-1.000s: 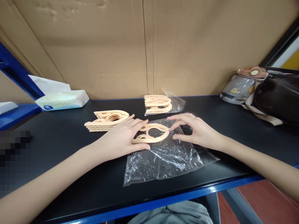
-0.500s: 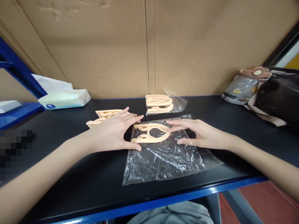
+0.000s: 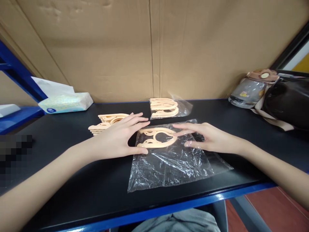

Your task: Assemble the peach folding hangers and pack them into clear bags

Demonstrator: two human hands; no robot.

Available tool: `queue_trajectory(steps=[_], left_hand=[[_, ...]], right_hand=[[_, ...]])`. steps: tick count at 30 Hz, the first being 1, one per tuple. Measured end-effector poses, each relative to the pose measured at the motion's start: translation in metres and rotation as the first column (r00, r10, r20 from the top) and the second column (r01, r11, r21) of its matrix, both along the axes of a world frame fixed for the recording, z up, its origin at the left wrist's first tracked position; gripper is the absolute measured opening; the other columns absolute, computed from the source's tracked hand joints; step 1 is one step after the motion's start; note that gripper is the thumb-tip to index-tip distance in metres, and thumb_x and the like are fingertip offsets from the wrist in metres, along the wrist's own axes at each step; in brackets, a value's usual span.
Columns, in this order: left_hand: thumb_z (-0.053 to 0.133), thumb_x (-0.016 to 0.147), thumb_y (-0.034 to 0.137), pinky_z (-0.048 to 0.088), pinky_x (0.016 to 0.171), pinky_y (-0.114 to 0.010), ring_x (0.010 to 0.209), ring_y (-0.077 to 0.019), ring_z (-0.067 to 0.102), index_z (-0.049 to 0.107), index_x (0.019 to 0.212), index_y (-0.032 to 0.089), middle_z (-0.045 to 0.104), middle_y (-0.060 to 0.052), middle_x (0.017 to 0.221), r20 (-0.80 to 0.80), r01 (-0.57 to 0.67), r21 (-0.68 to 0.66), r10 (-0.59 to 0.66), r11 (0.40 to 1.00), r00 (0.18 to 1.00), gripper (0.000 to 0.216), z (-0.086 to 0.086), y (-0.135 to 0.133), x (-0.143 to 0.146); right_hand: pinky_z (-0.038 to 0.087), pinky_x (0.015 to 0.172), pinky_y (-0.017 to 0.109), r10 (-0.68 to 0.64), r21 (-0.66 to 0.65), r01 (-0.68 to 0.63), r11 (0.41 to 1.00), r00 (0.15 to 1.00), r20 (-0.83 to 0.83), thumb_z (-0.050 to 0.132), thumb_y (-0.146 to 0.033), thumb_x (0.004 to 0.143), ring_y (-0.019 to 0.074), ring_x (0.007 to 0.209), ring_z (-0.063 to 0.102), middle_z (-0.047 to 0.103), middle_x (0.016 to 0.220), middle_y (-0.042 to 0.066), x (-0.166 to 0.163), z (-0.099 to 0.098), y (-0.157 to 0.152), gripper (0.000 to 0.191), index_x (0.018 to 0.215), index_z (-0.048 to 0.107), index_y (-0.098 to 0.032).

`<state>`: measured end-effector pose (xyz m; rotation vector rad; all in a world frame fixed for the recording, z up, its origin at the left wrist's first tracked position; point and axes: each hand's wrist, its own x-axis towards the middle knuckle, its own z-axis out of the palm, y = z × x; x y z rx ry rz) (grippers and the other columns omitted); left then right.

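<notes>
A beige folding hanger (image 3: 166, 143), folded up, lies inside or under a clear plastic bag (image 3: 166, 174) on the black table. My left hand (image 3: 120, 135) is at the hanger's left end, thumb and fingers apart, the thumb over the bag's edge. From the right, my right hand (image 3: 210, 137) reaches over the bag, its fingertips at the curved end of the hanger and its thumb spread away. Partly behind my left hand sits a stack of beige folding hangers (image 3: 98, 128). Farther back, more folded hangers (image 3: 164, 108) rest in another clear bag.
A tissue pack (image 3: 70, 103) stands at the back left. At the back right are a clear water bottle (image 3: 248, 91) with a strap and a dark bag (image 3: 289, 103). A cardboard wall (image 3: 108, 58) rises behind the table, whose blue front edge (image 3: 145, 212) faces me.
My left hand's fingers have drawn closer together and shifted slightly right, so more of the loose hanger stack shows. The right hand and the bagged hanger have barely moved.
</notes>
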<state>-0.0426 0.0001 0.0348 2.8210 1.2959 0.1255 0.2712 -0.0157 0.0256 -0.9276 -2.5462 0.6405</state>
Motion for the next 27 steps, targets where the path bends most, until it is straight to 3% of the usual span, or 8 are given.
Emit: queue_trajectory(steps=[2, 4, 7, 13, 18, 23, 27], left_hand=[[0.051, 0.078, 0.076, 0.021, 0.117, -0.054, 0.147, -0.0318, 0.013, 0.037, 0.146, 0.025, 0.026, -0.005, 0.158, 0.062, 0.033, -0.016, -0.032, 0.999, 0.998, 0.086, 0.003, 0.001, -0.001], [0.052, 0.077, 0.075, 0.020, 0.117, -0.053, 0.148, -0.0302, 0.010, 0.037, 0.146, 0.027, 0.023, -0.004, 0.159, 0.111, 0.039, -0.013, -0.038, 0.999, 0.993, 0.085, 0.008, 0.006, -0.007], [0.058, 0.071, 0.077, 0.017, 0.116, -0.055, 0.147, -0.0331, 0.008, 0.037, 0.146, 0.025, 0.020, -0.007, 0.159, 0.108, -0.054, -0.016, 0.056, 0.998, 0.993, 0.094, 0.017, 0.017, -0.025], [0.061, 0.067, 0.075, 0.009, 0.114, -0.058, 0.147, -0.0354, -0.003, 0.032, 0.147, 0.027, 0.004, -0.008, 0.162, -0.076, -0.263, -0.111, 0.256, 0.958, 0.964, 0.098, 0.034, 0.034, -0.070], [0.064, 0.066, 0.071, 0.012, 0.114, -0.056, 0.147, -0.0348, 0.001, 0.032, 0.147, 0.026, 0.008, -0.008, 0.162, -0.161, -0.331, -0.193, 0.303, 0.923, 0.939, 0.098, 0.036, 0.039, -0.085], [0.056, 0.082, 0.064, 0.023, 0.109, -0.061, 0.144, -0.0374, 0.018, 0.048, 0.135, 0.021, 0.027, -0.012, 0.157, -0.063, -0.259, -0.098, 0.254, 0.961, 0.965, 0.069, 0.031, 0.039, -0.085], [0.056, 0.082, 0.065, 0.025, 0.108, -0.062, 0.143, -0.0379, 0.021, 0.045, 0.136, 0.019, 0.030, -0.014, 0.155, -0.038, -0.254, -0.084, 0.252, 0.964, 0.967, 0.072, 0.034, 0.034, -0.082]], right_hand=[[0.050, 0.068, 0.027, -0.047, 0.001, 0.047, 0.999, 0.999, -0.021, 0.050, -0.026, 0.095, 0.0111, 0.074, 0.068, 0.071, 0.118, -0.001, 0.001, 0.001, 0.000, 0.048, 0.141, 0.040, -0.026], [0.047, 0.061, 0.024, -0.123, 0.029, 0.125, 0.992, 0.991, -0.057, 0.046, -0.021, 0.094, 0.0113, 0.074, 0.067, 0.075, 0.106, -0.001, 0.003, 0.002, 0.001, 0.040, 0.135, 0.048, -0.024], [0.045, 0.059, 0.023, -0.220, 0.075, 0.227, 0.971, 0.972, -0.081, 0.047, -0.020, 0.091, 0.0133, 0.078, 0.067, 0.076, 0.089, 0.000, 0.007, 0.004, 0.003, 0.034, 0.124, 0.056, -0.021], [0.046, 0.059, 0.024, -0.277, 0.092, 0.293, 0.952, 0.948, -0.156, 0.048, -0.025, 0.092, 0.0121, 0.068, 0.065, 0.071, 0.078, 0.000, 0.010, 0.007, 0.006, 0.026, 0.112, 0.064, -0.019], [0.047, 0.059, 0.026, -0.281, 0.090, 0.299, 0.950, 0.945, -0.169, 0.048, -0.034, 0.094, 0.0132, 0.065, 0.064, 0.070, 0.074, 0.001, 0.009, 0.008, 0.003, 0.027, 0.108, 0.065, -0.019], [0.048, 0.063, 0.027, -0.275, 0.074, 0.290, 0.954, 0.947, -0.167, 0.048, -0.037, 0.094, 0.0139, 0.067, 0.064, 0.070, 0.076, 0.001, 0.009, 0.009, 0.003, 0.028, 0.107, 0.066, -0.019], [0.047, 0.060, 0.027, -0.277, 0.076, 0.290, 0.954, 0.950, -0.147, 0.048, -0.037, 0.094, 0.0146, 0.068, 0.064, 0.070, 0.076, 0.002, 0.009, 0.008, 0.003, 0.028, 0.106, 0.066, -0.019]])
